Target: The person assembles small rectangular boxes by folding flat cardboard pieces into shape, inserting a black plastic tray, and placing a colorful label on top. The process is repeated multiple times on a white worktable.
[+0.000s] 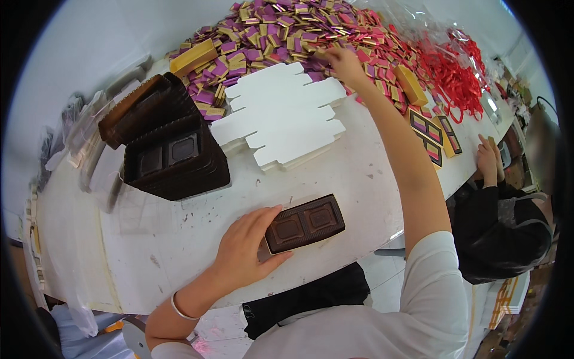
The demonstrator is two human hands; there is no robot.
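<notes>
My left hand [246, 244] grips the left end of a small box [267, 244] lying on the table, thumb at the near side and fingers at the far side. Inside the box sits a dark brown plastic tray [305, 221] with two square hollows, and nothing lies in them. My right arm stretches far forward. At its end my right hand [347, 67] is in the heap of small flat wrapped pieces [263, 36], coloured purple, gold and pink. Its fingers are curled together, and whatever is between them cannot be made out.
Stacked brown trays [179, 161] stand at left, beside flat white card blanks [287, 113]. Gold boxes [194, 57] lie by the heap; filled boxes [426, 133] are at right. Red ribbon [454, 75] is piled behind. A person in black [502, 230] works at the right edge.
</notes>
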